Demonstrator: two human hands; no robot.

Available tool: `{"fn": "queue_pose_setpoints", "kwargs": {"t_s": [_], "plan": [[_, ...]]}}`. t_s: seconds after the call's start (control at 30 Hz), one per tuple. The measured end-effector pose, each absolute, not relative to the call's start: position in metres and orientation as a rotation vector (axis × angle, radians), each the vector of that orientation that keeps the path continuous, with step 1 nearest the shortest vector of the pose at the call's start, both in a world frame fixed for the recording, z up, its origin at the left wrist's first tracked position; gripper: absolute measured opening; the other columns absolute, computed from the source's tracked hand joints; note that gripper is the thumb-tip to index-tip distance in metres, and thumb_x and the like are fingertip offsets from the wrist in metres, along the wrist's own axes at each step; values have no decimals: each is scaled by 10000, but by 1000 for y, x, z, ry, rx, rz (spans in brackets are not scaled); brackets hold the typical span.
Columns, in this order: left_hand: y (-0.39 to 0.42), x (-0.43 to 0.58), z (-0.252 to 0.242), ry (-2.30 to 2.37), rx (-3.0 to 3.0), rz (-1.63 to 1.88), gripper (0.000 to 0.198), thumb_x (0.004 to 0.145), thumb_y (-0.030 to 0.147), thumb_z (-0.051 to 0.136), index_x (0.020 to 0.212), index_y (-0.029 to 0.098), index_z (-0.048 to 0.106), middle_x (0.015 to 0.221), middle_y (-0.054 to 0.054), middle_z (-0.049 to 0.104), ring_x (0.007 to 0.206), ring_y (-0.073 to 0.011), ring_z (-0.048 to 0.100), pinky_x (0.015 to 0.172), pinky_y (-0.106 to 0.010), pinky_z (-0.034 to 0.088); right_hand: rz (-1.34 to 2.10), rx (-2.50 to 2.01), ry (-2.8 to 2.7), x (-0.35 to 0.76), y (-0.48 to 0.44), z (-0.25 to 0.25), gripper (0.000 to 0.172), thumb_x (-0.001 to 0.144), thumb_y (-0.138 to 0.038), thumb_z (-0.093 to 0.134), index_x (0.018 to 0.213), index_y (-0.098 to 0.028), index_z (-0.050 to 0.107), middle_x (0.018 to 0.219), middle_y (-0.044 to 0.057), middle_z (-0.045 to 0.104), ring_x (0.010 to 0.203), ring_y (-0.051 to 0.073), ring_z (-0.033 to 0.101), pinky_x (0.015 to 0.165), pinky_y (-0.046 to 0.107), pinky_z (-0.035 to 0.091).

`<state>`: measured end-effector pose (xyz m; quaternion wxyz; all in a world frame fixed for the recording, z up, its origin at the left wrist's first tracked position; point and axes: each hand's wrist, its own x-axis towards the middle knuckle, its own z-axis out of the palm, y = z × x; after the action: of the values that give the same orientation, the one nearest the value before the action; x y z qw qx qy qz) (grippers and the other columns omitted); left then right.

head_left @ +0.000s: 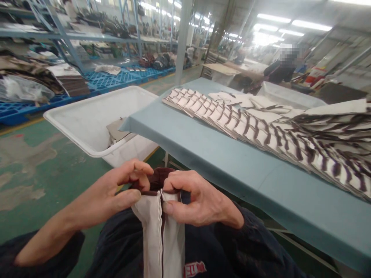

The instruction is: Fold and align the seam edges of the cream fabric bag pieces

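Observation:
A sewn cream fabric tube (152, 231) with a dark brown lining hangs upright over my lap, its open end at the top and a raised seam running down its middle. My left hand (121, 189) is closed on the left of the rim, fingers curled over the brown edge and thumb outside. On the other side, my right hand (197, 197) pinches the rim right beside the seam, with thumb in front and fingers over the edge. The lower end of the tube runs out of view.
A blue-grey table (214, 150) bears a long overlapping row of cream pieces with brown edges (246, 125). To its left, a white bin (87, 116) holds some beige pieces (116, 129). Blue shelving (101, 36) stands behind. Another person (281, 67) is at the back right.

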<state>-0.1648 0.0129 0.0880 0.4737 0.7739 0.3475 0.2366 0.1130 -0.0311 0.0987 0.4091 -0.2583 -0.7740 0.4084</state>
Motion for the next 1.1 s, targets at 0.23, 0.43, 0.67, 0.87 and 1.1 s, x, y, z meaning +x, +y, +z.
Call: {"fn": "queue_pose_setpoints", "kwargs": {"t_s": [0.23, 0.43, 0.67, 0.87, 1.1], "plan": [[10, -149, 114, 743, 2008, 537, 239, 1022, 426, 721, 942, 228, 827, 891, -5, 829, 821, -200, 756, 765, -243, 598, 729, -690, -2076, 111, -26, 93, 172, 918, -212, 700, 823, -252, 562, 745, -80, 499, 664, 120, 449, 679, 287, 362], [8, -147, 104, 794, 1908, 482, 226, 919, 416, 768, 812, 220, 736, 735, 17, 698, 680, -167, 629, 619, -220, 510, 737, -746, -2177, 109, -25, 90, 222, 935, -261, 704, 808, -266, 522, 743, -67, 508, 693, 147, 469, 705, 317, 363], [4, -152, 95, 712, 1847, 466, 254, 983, 405, 767, 821, 210, 782, 718, 17, 705, 648, -150, 608, 623, -210, 527, 903, -811, -2116, 107, -31, 75, 100, 928, -250, 725, 878, -253, 638, 768, -67, 597, 694, 143, 528, 743, 309, 414], [4, -160, 94, 719, 1944, 488, 211, 1016, 334, 737, 870, 222, 841, 742, 16, 789, 644, -152, 701, 614, -189, 553, 992, -797, -2070, 102, -31, 69, 65, 902, -242, 710, 886, -248, 647, 799, -58, 621, 715, 140, 557, 742, 300, 422], [-7, -162, 93, 645, 2377, 707, 264, 1186, 201, 621, 1131, 245, 876, 877, 35, 893, 683, -131, 818, 658, -208, 536, 1041, -859, -1988, 94, -31, 66, 125, 907, -312, 699, 840, -256, 610, 746, -67, 576, 679, 136, 511, 695, 296, 404]]}}
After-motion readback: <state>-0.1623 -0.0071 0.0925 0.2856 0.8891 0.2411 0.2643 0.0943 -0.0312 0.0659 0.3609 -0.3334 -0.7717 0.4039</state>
